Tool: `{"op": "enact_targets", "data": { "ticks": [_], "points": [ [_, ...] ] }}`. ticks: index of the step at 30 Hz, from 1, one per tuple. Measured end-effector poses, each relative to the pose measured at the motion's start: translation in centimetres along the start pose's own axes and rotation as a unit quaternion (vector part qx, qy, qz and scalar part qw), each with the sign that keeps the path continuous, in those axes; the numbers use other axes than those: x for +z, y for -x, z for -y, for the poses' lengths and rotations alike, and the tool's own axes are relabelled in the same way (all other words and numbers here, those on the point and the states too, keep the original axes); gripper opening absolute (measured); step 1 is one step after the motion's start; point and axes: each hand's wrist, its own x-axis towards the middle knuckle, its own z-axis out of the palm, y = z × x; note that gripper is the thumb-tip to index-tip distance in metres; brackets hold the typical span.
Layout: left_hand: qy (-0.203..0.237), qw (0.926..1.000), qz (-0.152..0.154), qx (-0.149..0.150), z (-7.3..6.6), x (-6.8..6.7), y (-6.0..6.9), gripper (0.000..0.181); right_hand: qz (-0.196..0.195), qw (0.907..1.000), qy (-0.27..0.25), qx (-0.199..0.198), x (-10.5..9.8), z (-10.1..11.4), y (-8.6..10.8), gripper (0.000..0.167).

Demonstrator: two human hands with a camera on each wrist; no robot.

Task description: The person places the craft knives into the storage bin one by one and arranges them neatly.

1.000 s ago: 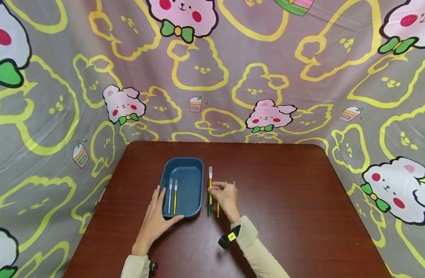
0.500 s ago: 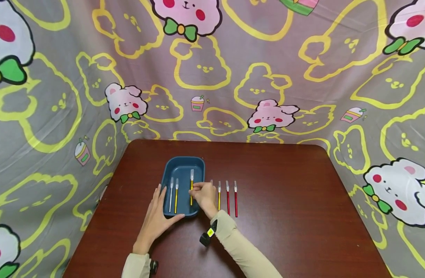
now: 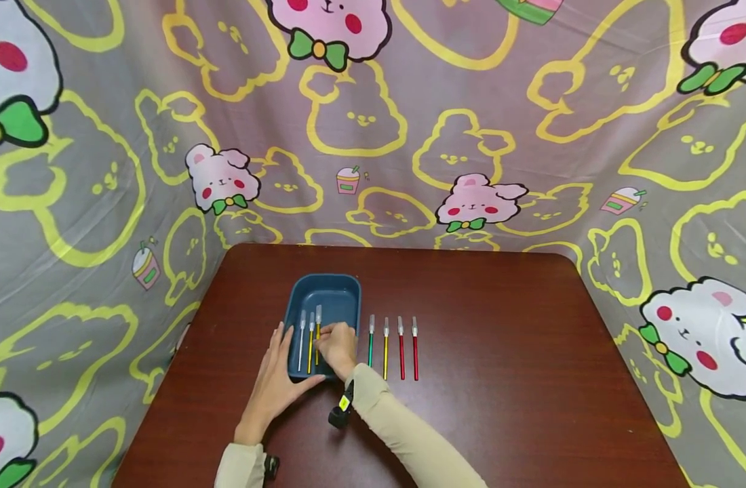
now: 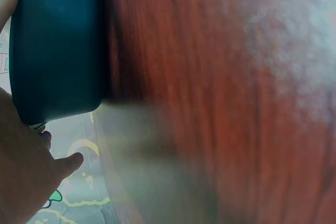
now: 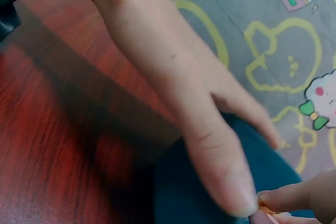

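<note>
Your right hand pinches a yellow craft knife (its clear cap suggests a blade) in the blue tray, just right of another yellow knife and a silver knife. Your left hand spreads wide around the tray's left side and near end, probably steadying it. Outside, a green knife, a third yellow knife and two red knives lie spaced apart, likely for easy pinching. You have room toward the tray's far right corner; its raised walls limit low sideways reach.
</note>
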Motion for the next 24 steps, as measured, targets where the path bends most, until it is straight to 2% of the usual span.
{"op": "enact_targets", "data": {
  "ticks": [5,12,18,24],
  "points": [
    [0.002,0.9999,-0.004,0.012,-0.1,0.2,-0.1,0.125,-0.003,0.9996,0.025,0.013,0.5,-0.4,0.1,0.017],
    [0.006,0.9999,0.001,0.014,-0.2,0.4,-0.2,0.124,-0.014,0.9992,0.038,-0.003,1.0,-0.9,0.2,0.018],
    [0.007,0.9998,-0.003,0.016,0.0,0.3,-0.3,0.124,0.000,0.9987,0.044,0.027,2.3,-1.1,-0.4,0.022],
    [0.004,0.9998,-0.008,0.018,0.3,0.1,-0.2,0.124,-0.033,0.9977,0.058,0.008,3.5,-0.9,-0.3,0.025]
  ]
}}
